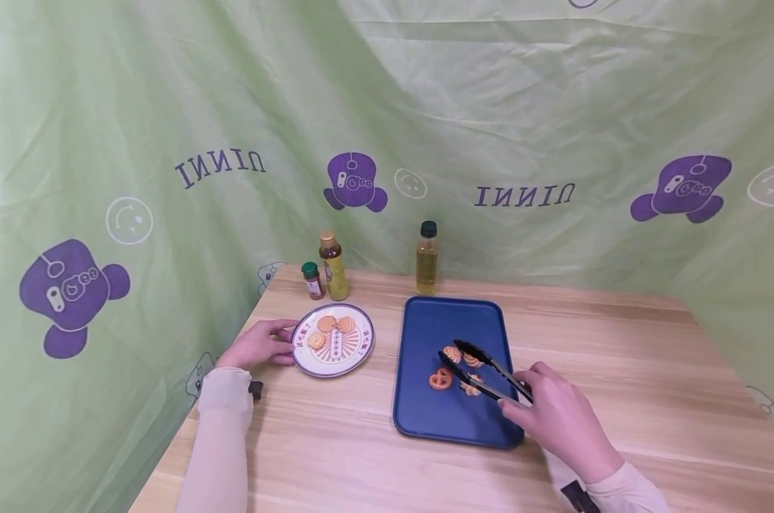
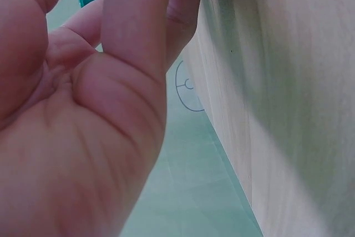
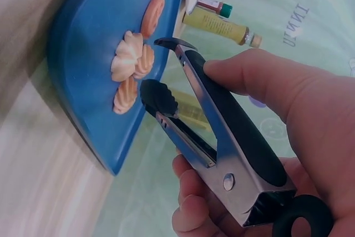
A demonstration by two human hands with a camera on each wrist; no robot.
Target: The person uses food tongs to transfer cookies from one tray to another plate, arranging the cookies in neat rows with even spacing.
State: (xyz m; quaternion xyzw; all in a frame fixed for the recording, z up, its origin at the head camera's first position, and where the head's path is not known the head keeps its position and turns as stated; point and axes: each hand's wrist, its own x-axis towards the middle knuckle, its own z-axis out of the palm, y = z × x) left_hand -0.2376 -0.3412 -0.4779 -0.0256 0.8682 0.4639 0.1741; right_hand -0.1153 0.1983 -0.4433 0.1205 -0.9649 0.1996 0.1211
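Note:
My left hand (image 1: 258, 344) holds the left rim of a round white plate (image 1: 315, 367) with a dark edge. Three cookies lie on that plate, among them a swirled cookie (image 1: 346, 325). In the left wrist view the palm (image 2: 72, 142) fills much of the picture, and the plate is out of sight. Metal tongs (image 3: 208, 115) with black grips and black tips are held in my right hand (image 1: 562, 413). Their arms are spread, with nothing between the tips, above a blue tray (image 1: 453, 317). On it lie a pretzel-shaped cookie (image 1: 441, 379), a star-shaped cookie (image 3: 127, 56) and two swirled cookies.
Behind the plate stand a small green-capped jar (image 1: 312, 281) and a yellow-labelled bottle (image 1: 335, 269). An oil bottle (image 1: 427, 262) with a dark cap is just beyond the tray. A green printed cloth (image 1: 425, 107) hangs around the wooden table (image 1: 335, 442).

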